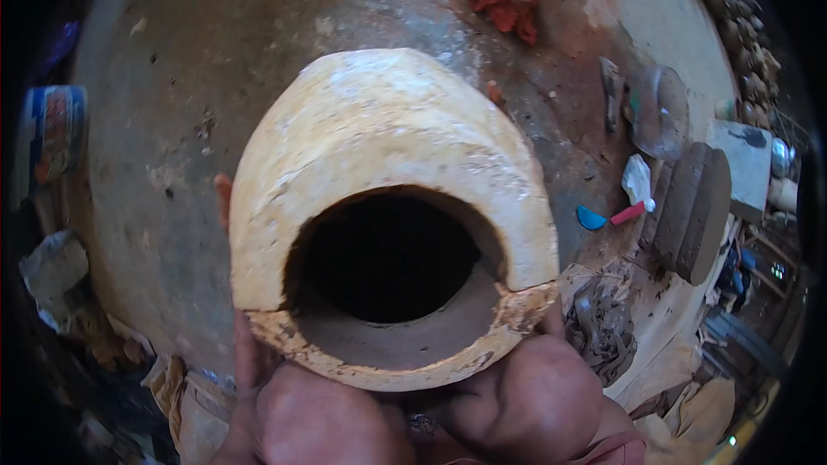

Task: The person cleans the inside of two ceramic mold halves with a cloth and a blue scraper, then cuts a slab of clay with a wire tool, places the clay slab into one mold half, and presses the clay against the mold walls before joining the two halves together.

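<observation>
The plaster mould [388, 207] rests on the knees, mouth upward, a clay liner visible inside. The left hand [245, 353] grips its left side; the right hand [550, 314] is mostly hidden, grip indeterminate. Clay slabs [693, 207] stand unused, right of the mould.

Left hand [247, 353] bare: only a strip along the palm edge and one fingertip in view. Right hand [551, 317] bare too, just a sliver of fingers showing. Left knee [327, 422] and right knee [534, 396] uncovered, rounded, filling the bottom edge. Reddish-pink cloth hem [616, 448] under the right knee, folded edge. Small dark patterned patch [422, 424] between the knees, too small to tell what kind.
</observation>
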Tool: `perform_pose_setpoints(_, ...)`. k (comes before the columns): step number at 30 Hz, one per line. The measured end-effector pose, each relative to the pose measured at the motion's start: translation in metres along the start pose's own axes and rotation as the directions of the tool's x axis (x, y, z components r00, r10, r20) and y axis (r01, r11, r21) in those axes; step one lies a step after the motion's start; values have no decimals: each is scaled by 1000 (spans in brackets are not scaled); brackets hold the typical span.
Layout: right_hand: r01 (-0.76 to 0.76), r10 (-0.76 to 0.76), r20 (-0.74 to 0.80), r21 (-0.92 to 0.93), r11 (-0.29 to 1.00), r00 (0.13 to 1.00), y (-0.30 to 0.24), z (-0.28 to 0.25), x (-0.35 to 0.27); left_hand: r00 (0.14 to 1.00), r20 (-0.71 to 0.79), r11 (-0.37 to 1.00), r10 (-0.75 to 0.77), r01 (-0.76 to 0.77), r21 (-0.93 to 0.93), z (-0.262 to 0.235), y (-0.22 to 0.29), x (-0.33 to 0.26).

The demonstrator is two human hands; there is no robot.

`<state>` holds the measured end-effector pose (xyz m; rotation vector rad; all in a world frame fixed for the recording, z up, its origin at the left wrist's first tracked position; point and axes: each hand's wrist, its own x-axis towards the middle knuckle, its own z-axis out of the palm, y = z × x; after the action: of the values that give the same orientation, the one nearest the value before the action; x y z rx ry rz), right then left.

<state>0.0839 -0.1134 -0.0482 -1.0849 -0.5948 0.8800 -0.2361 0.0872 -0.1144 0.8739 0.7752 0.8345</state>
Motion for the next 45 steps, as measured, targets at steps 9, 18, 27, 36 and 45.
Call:
perform_pose_setpoints(9,58,-55,-40,81,995,998,-5,19,5,1000,-3,999,-11,11,36,2,-6,-5)
perform_pose_setpoints(18,70,-65,-51,94,993,997,-4,16,2,1000,-17,999,-21,21,45,2,2,-18)
perform_pose_setpoints(27,170,-171,10,88,982,985,23,5,4,1000,17,998,-16,17,-61,-11,-5,-40)
perform_pose_setpoints(36,93,-93,-52,2,996,994,12,10,-25,986,89,989,143,-145,16,57,36,-23)
perform_pose_setpoints(45,10,-20,-130,-77,997,991,-8,17,-66,974,136,983,182,-182,-14,58,37,-32)
